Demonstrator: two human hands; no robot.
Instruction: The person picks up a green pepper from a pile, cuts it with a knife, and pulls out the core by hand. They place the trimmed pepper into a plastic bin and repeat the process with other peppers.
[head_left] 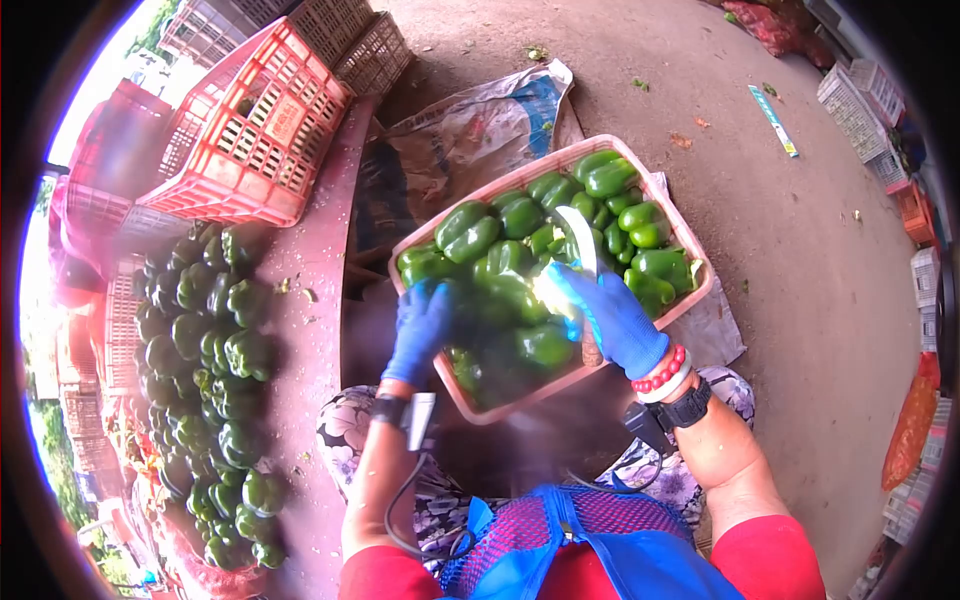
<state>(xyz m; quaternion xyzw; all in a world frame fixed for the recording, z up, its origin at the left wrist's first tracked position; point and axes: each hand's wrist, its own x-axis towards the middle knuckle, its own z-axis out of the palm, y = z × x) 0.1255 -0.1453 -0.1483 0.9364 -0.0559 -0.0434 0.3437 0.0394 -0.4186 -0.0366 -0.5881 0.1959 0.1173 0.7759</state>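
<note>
Dusty ground (820, 260) stretches beyond a pink crate (487, 413) packed with green peppers (468, 234). The left hand (418, 335) is at its left edge, finger grip unclear; the right hand (615, 318) clasps a knife (581, 238). Trimming seems underway; next, likely, steadying a pepper.

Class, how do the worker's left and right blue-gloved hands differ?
The right hand grips a pale, curved-bladed knife; the left hand shows no tool. The left hand is at the left side of the pink plastic crate; the right hand is over its near side. Red beads circle the right hand's wrist; none circle the left hand's. Both are gloved in blue and have black wrist straps.
</note>
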